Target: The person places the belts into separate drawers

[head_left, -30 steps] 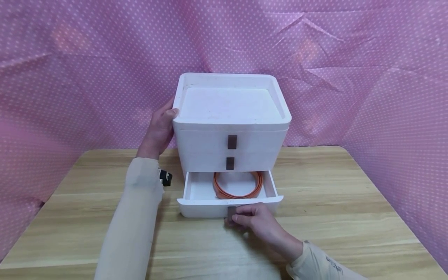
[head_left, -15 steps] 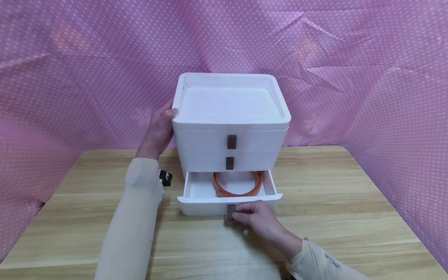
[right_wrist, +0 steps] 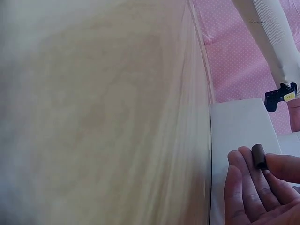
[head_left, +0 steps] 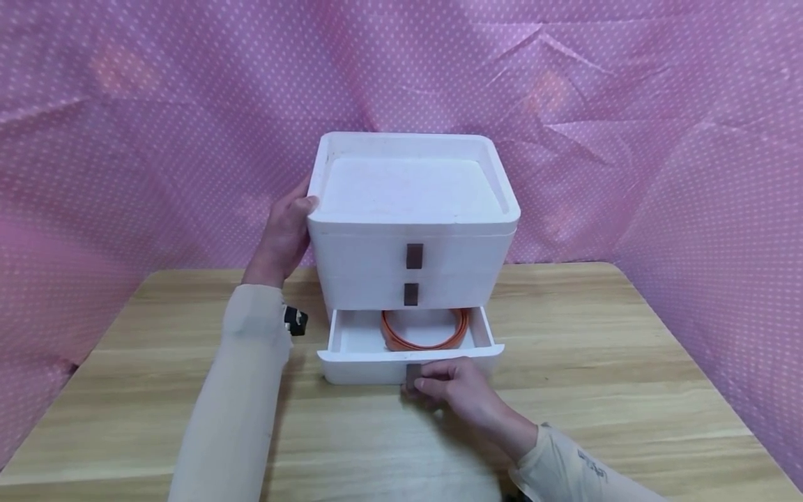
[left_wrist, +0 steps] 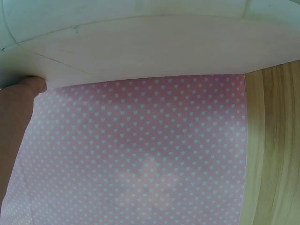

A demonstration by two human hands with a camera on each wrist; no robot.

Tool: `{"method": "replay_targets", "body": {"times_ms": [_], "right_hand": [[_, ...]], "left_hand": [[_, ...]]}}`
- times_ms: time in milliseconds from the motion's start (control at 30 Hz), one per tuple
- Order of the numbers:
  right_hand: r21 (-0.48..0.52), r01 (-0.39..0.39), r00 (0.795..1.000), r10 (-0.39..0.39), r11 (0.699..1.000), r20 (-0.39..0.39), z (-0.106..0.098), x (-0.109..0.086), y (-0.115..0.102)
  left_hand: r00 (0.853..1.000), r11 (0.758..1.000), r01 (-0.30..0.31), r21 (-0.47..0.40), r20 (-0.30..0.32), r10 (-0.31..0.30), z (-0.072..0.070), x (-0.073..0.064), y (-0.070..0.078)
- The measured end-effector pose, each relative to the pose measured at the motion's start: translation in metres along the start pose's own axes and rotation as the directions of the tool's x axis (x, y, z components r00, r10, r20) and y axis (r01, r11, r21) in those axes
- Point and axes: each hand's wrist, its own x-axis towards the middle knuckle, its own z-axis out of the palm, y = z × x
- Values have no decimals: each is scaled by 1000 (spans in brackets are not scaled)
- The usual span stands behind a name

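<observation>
A white cabinet (head_left: pixel 357 261) with brown pull tabs stands on the wooden table. Its bottom drawer (head_left: pixel 357 369) is pulled partway out, with a coil of orange cable (head_left: pixel 392 341) inside. My right hand (head_left: pixel 470 397) pinches the brown tab (head_left: pixel 413 376) on that drawer's front; the right wrist view shows the tab (right_wrist: pixel 258 156) between thumb and fingers. My left hand (head_left: pixel 284 233) rests against the cabinet's left side, thumb at the top rim and fingers along the side, partly hidden. In the left wrist view, a fingertip (left_wrist: pixel 37 84) touches the white side wall (left_wrist: pixel 154 51).
The cabinet's top is a shallow tray with a raised rim (head_left: pixel 414 217). Two upper drawers with brown tabs (head_left: pixel 414 256) are closed. Pink dotted cloth (head_left: pixel 627 174) hangs behind and on both sides of the wooden table (head_left: pixel 596 362).
The bottom drawer has slid slightly inward toward the cabinet, and my right hand has moved with its tab. My left hand stays at the cabinet's side.
</observation>
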Motion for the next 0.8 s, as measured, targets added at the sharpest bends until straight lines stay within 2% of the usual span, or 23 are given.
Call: {"method": "replay_targets", "body": {"times_ms": [800], "right_hand": [[11,25,1000,-25,1000,15,-3,5,1]], "left_hand": [[1000,1000,-2,-8,7,2,0,-1,-1]]}}
